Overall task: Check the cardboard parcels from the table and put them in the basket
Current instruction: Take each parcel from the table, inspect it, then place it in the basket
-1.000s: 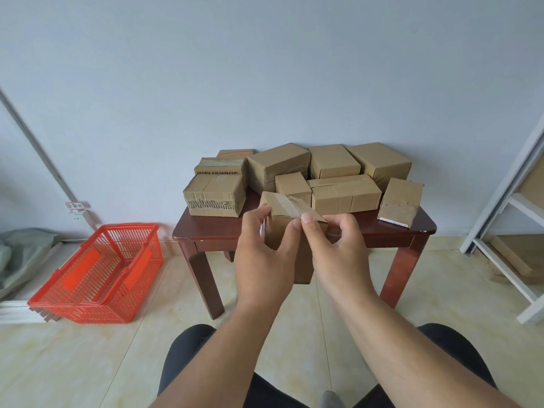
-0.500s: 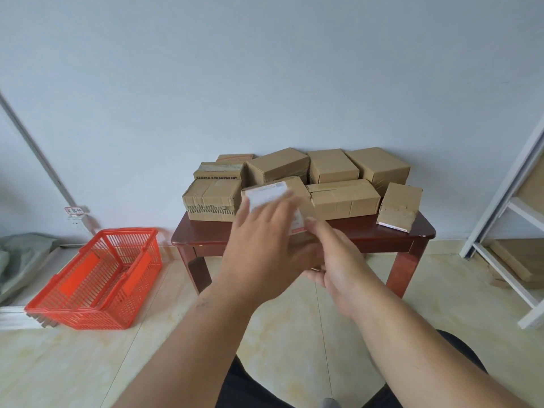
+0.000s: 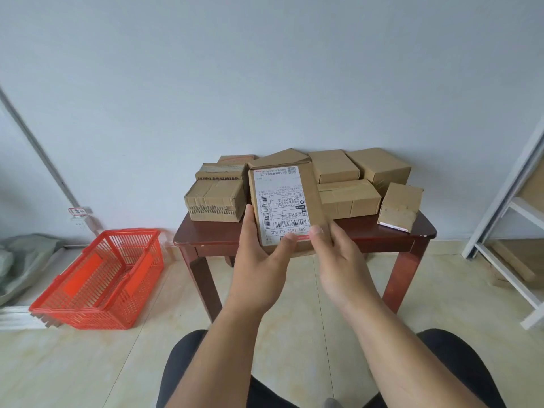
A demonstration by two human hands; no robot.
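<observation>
Head view: a person looks down at both hands, held up in front of a small wooden worktop.
Held parcel: a cardboard parcel stands upright in the air between the camera and the worktop, its white shipping label facing the camera and turned upside down.
Left hand: the left hand grips the parcel's lower left edge, thumb lying on the bottom of the label, fingers curled behind and hidden.
Right hand: the right hand supports the lower right corner, thumb tip pressed on the front face; the other fingers look fairly straight, and I cannot tell how they meet the back.
Other parcels: a cluster of cardboard parcels crowds the worktop against the wall; the held parcel covers the middle ones, so their count is unclear.
Label print: barcodes show, the small text is hard to read.
Basket: a red plastic basket sits on the floor, left of the worktop and apart from it.
Edges: a white shelf frame is cut off at right, a green bundle at left.
</observation>
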